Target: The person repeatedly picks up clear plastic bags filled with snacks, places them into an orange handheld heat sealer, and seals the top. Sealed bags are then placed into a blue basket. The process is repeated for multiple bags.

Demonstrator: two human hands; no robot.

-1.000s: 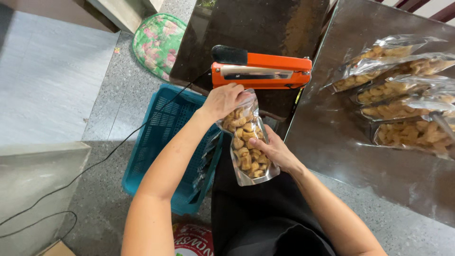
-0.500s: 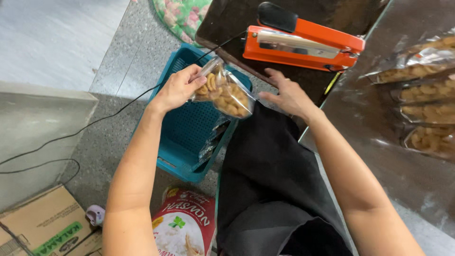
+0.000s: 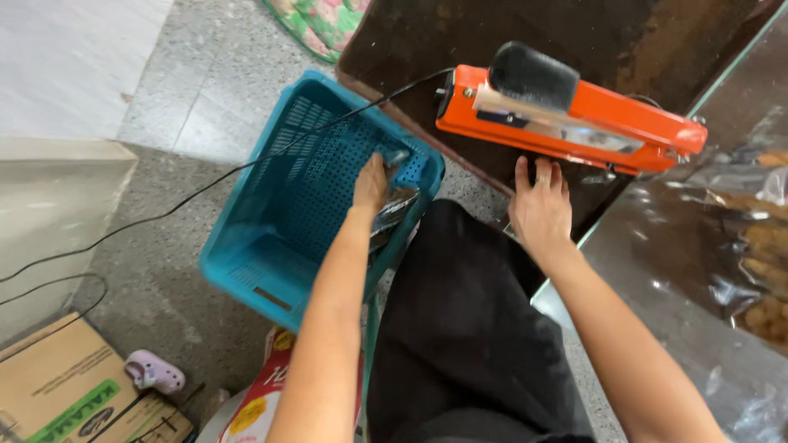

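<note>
Left hand (image 3: 371,182) lowers clear bag (image 3: 392,207) into teal basket (image 3: 271,238); grip state unclear. Right hand (image 3: 540,209) flat, empty on tabletop (image 3: 410,49), sealer (image 3: 566,115) at 12 o'clock. Best release low, flat.

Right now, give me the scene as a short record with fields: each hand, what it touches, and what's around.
left hand: down inside the teal basket, at a clear bag against its wall
right hand: flat, fingers spread, on the dark table by the orange heat sealer
sealer cord: black cable trailing over the basket and floor
right side: clear bags of snacks on a shiny surface
floor: cardboard box, small lilac shoe
</note>
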